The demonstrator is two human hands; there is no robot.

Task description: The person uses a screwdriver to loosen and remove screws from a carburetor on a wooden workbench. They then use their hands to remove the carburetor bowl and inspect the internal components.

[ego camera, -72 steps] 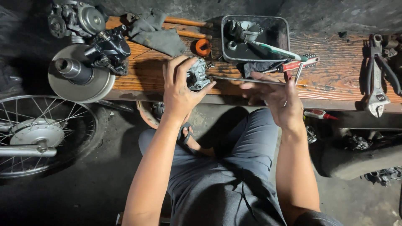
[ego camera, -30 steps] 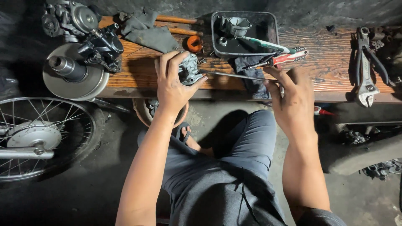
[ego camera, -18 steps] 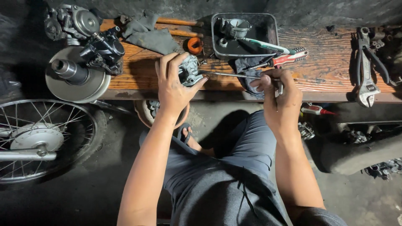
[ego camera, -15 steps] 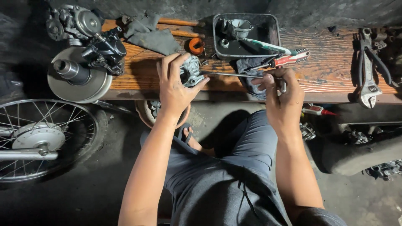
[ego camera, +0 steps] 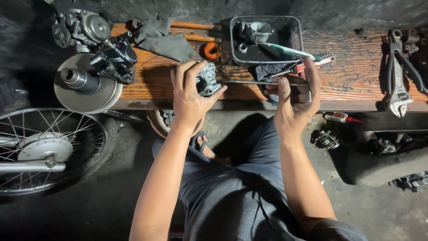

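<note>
I note the left hand (ego camera: pixel 189 96), just left of frame centre, closed around a small grey metal engine part (ego camera: pixel 207 79), fingers wrapped over its top and thumb under it; the part sits over the near edge of the wooden bench (ego camera: pixel 356 85). A thin metal rod (ego camera: pixel 249 82) runs from that part rightward to the right hand (ego camera: pixel 296 100), whose thumb and fingers are curled together on the rod's far end.

The bench is a worn plank across the upper frame, set against a dark wall; below it lies a stained concrete floor. I sit with grey trousers at lower centre.

Count, left to right: one spoked wheel (ego camera: pixel 42 149) at lower left on the floor; one round pulley disc (ego camera: pixel 87 87) with a black assembly (ego camera: pixel 116 58) beside it at upper left; one grey rag (ego camera: pixel 162 40); one orange ring (ego camera: pixel 212 50); one dark rectangular tray (ego camera: pixel 292 33) at upper centre, holding a metal cup and one toothbrush (ego camera: pixel 285 51); one red-handled screwdriver (ego camera: pixel 341 118) below the bench edge; one adjustable wrench (ego camera: pixel 397 89) at upper right.
</note>
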